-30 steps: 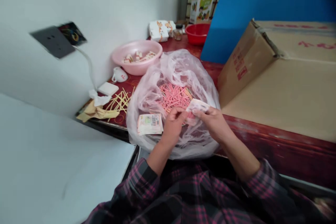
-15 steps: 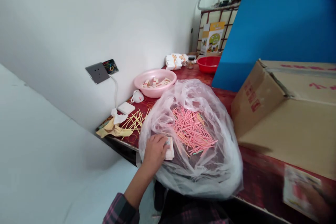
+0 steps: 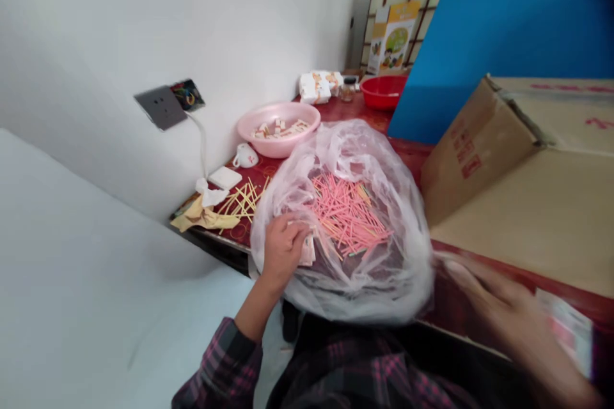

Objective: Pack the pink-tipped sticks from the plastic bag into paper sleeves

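Note:
A clear plastic bag [image 3: 407, 268] lies open on the dark red table, with many thin pink sticks [image 3: 348, 214] inside and a few orange and green ones. My left hand [image 3: 284, 246] is at the bag's left side, fingers bent and closed round the edge of a small stack of printed cards [image 3: 307, 252]. Blurred by motion, my right hand [image 3: 503, 307] is right of the bag, its fingers pointing toward the bag's edge; whether they hold anything cannot be made out. Behind its wrist, a printed packet [image 3: 568, 326] lies on the table.
A cardboard box [image 3: 522, 204] stands at the right beside a blue panel [image 3: 503, 19]. Behind the bag are a pink basin [image 3: 244, 131] with small pieces, a red basin [image 3: 384, 92] and a jar. Yellow sticks [image 3: 244, 199], a white cup [image 3: 245, 156] and crumpled paper lie left.
My right hand has moved left from the printed packet toward the bag. My left hand stays at the cards with its fingers drawn in more. The view has tilted down slightly.

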A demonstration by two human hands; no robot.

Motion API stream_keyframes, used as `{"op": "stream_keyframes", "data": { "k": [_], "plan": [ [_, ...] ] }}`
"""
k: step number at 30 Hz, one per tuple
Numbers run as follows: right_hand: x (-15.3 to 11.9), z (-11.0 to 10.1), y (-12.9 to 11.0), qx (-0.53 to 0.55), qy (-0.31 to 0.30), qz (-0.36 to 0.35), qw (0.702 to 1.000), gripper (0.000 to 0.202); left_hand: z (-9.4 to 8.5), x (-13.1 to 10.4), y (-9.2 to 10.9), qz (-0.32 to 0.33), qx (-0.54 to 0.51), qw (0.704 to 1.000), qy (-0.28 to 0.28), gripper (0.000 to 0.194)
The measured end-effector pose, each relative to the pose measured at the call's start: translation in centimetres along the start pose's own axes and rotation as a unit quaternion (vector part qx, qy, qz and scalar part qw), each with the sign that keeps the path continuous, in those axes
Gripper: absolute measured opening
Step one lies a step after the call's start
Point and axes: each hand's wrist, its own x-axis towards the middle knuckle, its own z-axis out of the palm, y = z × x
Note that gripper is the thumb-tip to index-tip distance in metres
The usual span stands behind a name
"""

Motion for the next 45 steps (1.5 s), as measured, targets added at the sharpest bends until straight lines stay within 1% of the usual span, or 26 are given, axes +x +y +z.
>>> {"op": "stream_keyframes", "data": {
  "k": [2, 4, 5, 7, 9, 10, 12, 13, 14, 15, 17, 18, 19, 21, 23, 27, 29, 31, 33, 34, 36, 38, 39, 40, 43, 45],
  "plan": [
    [1.4, 2.8, -2.4, 0.091, -0.113, 0.031, 0.989, 0.056, 0.5, 0.4, 2.1, 0.038, -0.043, 0.998, 0.021, 0.018],
    [2.8, 5.6, -4.7, 0.153, -0.182, 0.032, 0.971, 0.054, 1.4, 0.6, 4.4, 0.056, -0.08, 0.995, 0.009, 0.018],
    [3.4, 6.8, -5.5, 0.179, -0.207, 0.038, 0.961, 0.053, 1.9, 0.5, 5.3, 0.055, -0.094, 0.994, -0.006, 0.019],
    [4.1, 8.2, -6.3, 0.222, -0.218, 0.061, 0.948, 0.05, 2.7, 0.2, 6.7, 0.035, -0.119, 0.991, -0.05, 0.02],
    [4.1, 8.4, -6.1, 0.246, -0.21, 0.083, 0.943, 0.049, 3.2, -0.2, 7.1, 0.0, -0.155, 0.983, -0.102, 0.018],
    [3.8, 8.2, -5.8, 0.249, -0.205, 0.091, 0.942, 0.048, 3.3, -0.3, 7.0, -0.022, -0.181, 0.975, -0.128, 0.023],
    [3.2, 7.5, -5.2, 0.251, -0.197, 0.099, 0.942, 0.045, 3.2, -0.4, 6.6, -0.075, -0.244, 0.952, -0.168, 0.047],
    [2.9, 7.3, -4.9, 0.253, -0.194, 0.1, 0.942, 0.042, 3.2, -0.3, 6.3, -0.108, -0.279, 0.936, -0.187, 0.058],
    [2.6, 7.0, -4.8, 0.258, -0.19, 0.099, 0.942, 0.039, 3.1, -0.2, 6.1, -0.143, -0.314, 0.915, -0.207, 0.063],
    [2.3, 7.0, -4.7, 0.266, -0.183, 0.098, 0.941, 0.037, 3.0, 0.0, 5.9, -0.178, -0.347, 0.892, -0.228, 0.063],
    [1.9, 7.1, -4.8, 0.291, -0.182, 0.098, 0.934, 0.035, 3.0, 0.2, 5.9, -0.226, -0.399, 0.851, -0.256, 0.055],
    [1.8, 7.2, -4.8, 0.304, -0.189, 0.099, 0.928, 0.036, 3.0, 0.2, 6.0, -0.238, -0.416, 0.839, -0.259, 0.05],
    [1.7, 7.4, -4.8, 0.314, -0.2, 0.099, 0.923, 0.036, 3.0, 0.1, 6.1, -0.244, -0.426, 0.833, -0.254, 0.045],
    [1.5, 7.7, -4.8, 0.316, -0.213, 0.099, 0.919, 0.034, 2.9, -0.2, 6.4, -0.243, -0.434, 0.834, -0.241, 0.04],
    [1.4, 8.0, -4.5, 0.286, -0.209, 0.092, 0.931, 0.029, 2.7, -0.6, 6.6, -0.237, -0.426, 0.839, -0.241, 0.035],
    [1.0, 8.4, -4.1, 0.192, -0.189, 0.049, 0.962, 0.042, 1.9, -0.8, 6.6, -0.209, -0.37, 0.867, -0.262, 0.028],
    [1.0, 8.5, -4.3, 0.169, -0.198, 0.016, 0.965, 0.048, 1.4, -0.3, 6.5, -0.155, -0.331, 0.888, -0.279, 0.025],
    [1.4, 8.2, -4.6, 0.162, -0.227, -0.016, 0.96, 0.054, 0.9, 0.4, 6.3, -0.08, -0.282, 0.914, -0.279, 0.022],
    [2.5, 7.9, -4.8, 0.154, -0.252, -0.041, 0.955, 0.057, 0.7, 1.0, 6.1, -0.019, -0.226, 0.94, -0.256, 0.026],
    [3.3, 7.7, -4.8, 0.144, -0.251, -0.051, 0.956, 0.057, 0.7, 1.2, 6.1, 0.001, -0.2, 0.948, -0.249, 0.028],
    [5.4, 7.5, -4.5, 0.102, -0.211, -0.076, 0.969, 0.048, 1.0, 1.1, 5.9, 0.031, -0.162, 0.951, -0.26, 0.028],
    [7.7, 7.9, -3.9, 0.013, -0.168, -0.117, 0.979, 0.034, 1.7, 0.6, 5.8, 0.051, -0.141, 0.944, -0.294, 0.027],
    [8.7, 8.3, -3.6, -0.045, -0.17, -0.142, 0.974, 0.029, 2.2, 0.3, 5.8, 0.058, -0.133, 0.939, -0.311, 0.026],
    [9.6, 8.8, -3.3, -0.104, -0.189, -0.166, 0.962, 0.027, 2.7, 0.0, 5.8, 0.061, -0.125, 0.936, -0.322, 0.025],
    [11.1, 10.0, -2.9, -0.243, -0.265, -0.218, 0.907, 0.027, 3.7, -0.8, 5.6, 0.061, -0.1, 0.931, -0.345, 0.025],
    [11.3, 10.4, -3.1, -0.303, -0.289, -0.238, 0.876, 0.029, 3.8, -0.8, 5.6, 0.059, -0.085, 0.929, -0.356, 0.025]
  ]
}}
